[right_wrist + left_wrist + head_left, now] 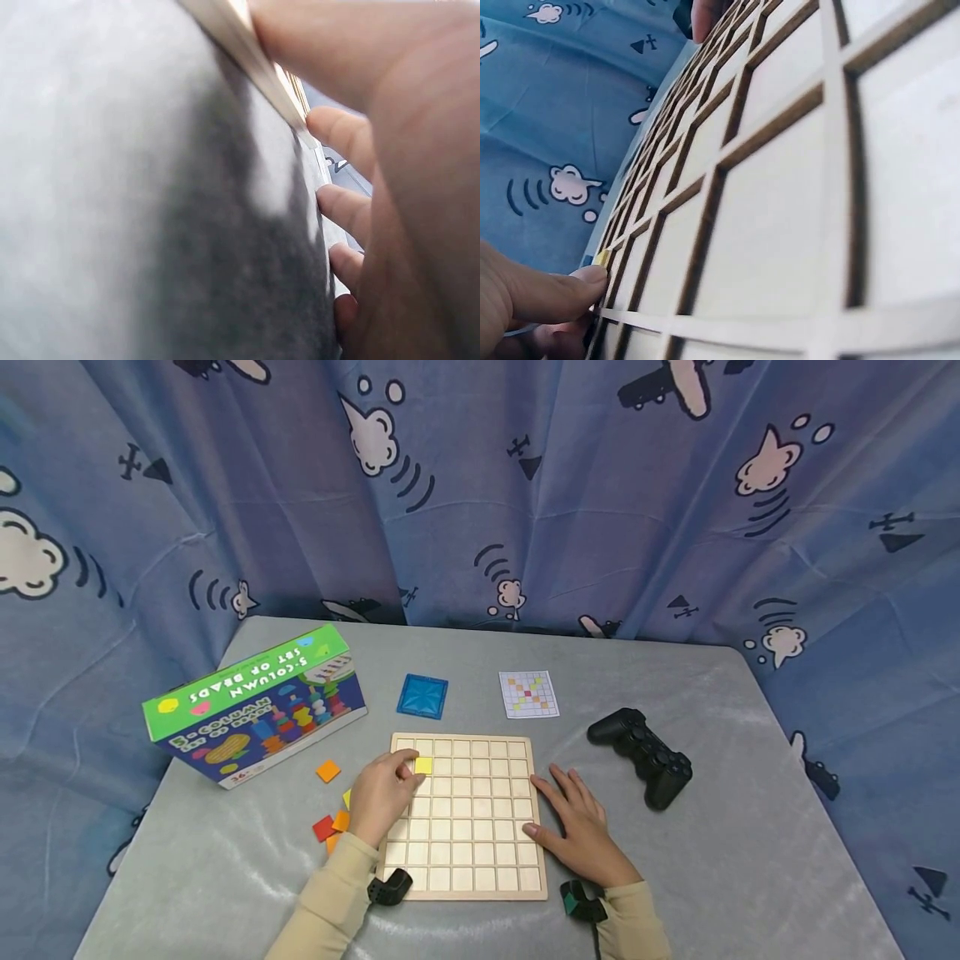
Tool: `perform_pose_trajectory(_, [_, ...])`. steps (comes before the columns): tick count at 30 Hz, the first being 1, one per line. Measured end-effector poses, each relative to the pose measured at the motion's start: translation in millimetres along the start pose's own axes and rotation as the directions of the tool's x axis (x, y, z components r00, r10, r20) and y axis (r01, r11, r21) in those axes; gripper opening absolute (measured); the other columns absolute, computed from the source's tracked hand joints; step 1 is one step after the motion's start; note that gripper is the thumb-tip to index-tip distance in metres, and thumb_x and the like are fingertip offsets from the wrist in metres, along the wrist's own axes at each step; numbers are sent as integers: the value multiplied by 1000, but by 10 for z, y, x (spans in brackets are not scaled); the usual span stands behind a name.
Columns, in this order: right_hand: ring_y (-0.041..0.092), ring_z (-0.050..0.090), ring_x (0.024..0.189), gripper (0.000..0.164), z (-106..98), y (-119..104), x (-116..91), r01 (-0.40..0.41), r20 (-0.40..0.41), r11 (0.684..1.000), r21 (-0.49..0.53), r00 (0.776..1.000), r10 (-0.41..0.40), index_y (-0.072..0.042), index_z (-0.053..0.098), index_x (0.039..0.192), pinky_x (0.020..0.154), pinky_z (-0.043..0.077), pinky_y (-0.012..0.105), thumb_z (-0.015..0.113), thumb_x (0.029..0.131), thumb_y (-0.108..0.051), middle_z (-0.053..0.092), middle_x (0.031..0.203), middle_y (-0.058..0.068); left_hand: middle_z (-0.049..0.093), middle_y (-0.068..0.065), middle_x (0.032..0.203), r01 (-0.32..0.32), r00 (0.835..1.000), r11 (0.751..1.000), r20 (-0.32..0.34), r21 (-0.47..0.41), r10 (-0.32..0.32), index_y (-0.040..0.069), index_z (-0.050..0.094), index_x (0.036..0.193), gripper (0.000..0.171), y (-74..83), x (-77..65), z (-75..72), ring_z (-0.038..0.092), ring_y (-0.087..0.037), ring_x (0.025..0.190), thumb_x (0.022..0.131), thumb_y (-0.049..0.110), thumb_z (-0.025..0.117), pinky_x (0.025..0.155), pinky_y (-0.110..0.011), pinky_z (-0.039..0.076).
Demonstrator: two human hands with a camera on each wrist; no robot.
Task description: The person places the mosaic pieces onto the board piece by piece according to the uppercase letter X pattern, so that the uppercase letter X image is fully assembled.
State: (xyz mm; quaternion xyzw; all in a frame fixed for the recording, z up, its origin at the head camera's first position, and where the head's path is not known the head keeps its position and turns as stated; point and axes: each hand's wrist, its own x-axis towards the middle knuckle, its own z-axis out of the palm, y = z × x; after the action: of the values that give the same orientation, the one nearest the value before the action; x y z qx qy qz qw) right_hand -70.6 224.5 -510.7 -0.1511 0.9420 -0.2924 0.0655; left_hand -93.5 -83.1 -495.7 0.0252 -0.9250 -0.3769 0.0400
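My left hand (381, 793) pinches a yellow square tile (423, 765) between thumb and fingers. The tile is at a cell near the upper left corner of a wooden grid board (482, 831); I cannot tell whether it lies fully inside the cell. In the left wrist view the thumb (574, 289) touches the tile's edge, and the other fingers are mostly hidden. My right hand (581, 831) rests at the board's right side with fingers spread, its thumb on the rim. Orange tiles (327, 771) and a red tile (323, 828) lie left of the board, partly behind the left arm.
A blue plastic square (422, 696) and a pattern card (528, 694) with coloured squares lie beyond the board. A black game controller (641, 756) is to the right. At the left stands a green and blue box (258, 706). A patterned curtain (465, 485) hangs behind the table.
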Motion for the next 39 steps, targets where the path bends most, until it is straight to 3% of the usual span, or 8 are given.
perform_pose_trajectory(8, [40, 6, 145, 73, -6, -3, 2, -9, 6, 1000, 6, 1000, 9, -27, 34, 149, 101, 12, 67, 65, 87, -50, 17, 159, 11, 58, 3, 73, -49, 997, 998, -61, -28, 47, 9, 72, 104, 24, 47, -116, -172, 45, -10, 58, 81, 13, 77, 54, -25, 38])
perform_pose_trajectory(17, [40, 6, 145, 72, -44, -13, 18, -9, 3, 1000, 6, 1000, 9, -25, 36, 148, 101, 12, 67, 65, 87, -48, 18, 158, 11, 54, 6, 73, -69, 993, 997, -97, 18, 70, 8, 72, 100, 21, -45, -398, -364, 42, -7, 58, 79, 11, 78, 54, -22, 37])
perform_pose_trajectory(23, [39, 6, 145, 72, -22, 18, 21, -12, 3, 1000, -7, 1000, 12, -27, 34, 149, 102, 12, 66, 64, 87, -51, 17, 159, 11, 54, 5, 75, -16, 990, 999, -137, 48, 22, 9, 72, 100, 24, -143, -559, -413, 44, -8, 61, 78, 10, 80, 54, -22, 37])
perform_pose_trajectory(31, [39, 5, 145, 73, -2, 26, 24, -14, 1, 1000, 4, 1000, 14, -28, 34, 149, 101, 12, 67, 64, 87, -51, 17, 159, 11, 58, -4, 79, 36, 973, 996, -232, 80, -16, 5, 71, 102, 27, -234, -547, -424, 51, -19, 70, 76, 7, 80, 63, -33, 41])
perform_pose_trajectory(39, [38, 5, 145, 73, 1, 7, 14, -20, 16, 1000, 18, 1000, 20, -28, 34, 149, 101, 12, 67, 63, 87, -52, 16, 159, 11, 54, -11, 88, 64, 973, 993, -228, 98, -40, 2, 68, 109, 35, -248, -506, -431, 45, -25, 78, 77, 8, 80, 64, -35, 37])
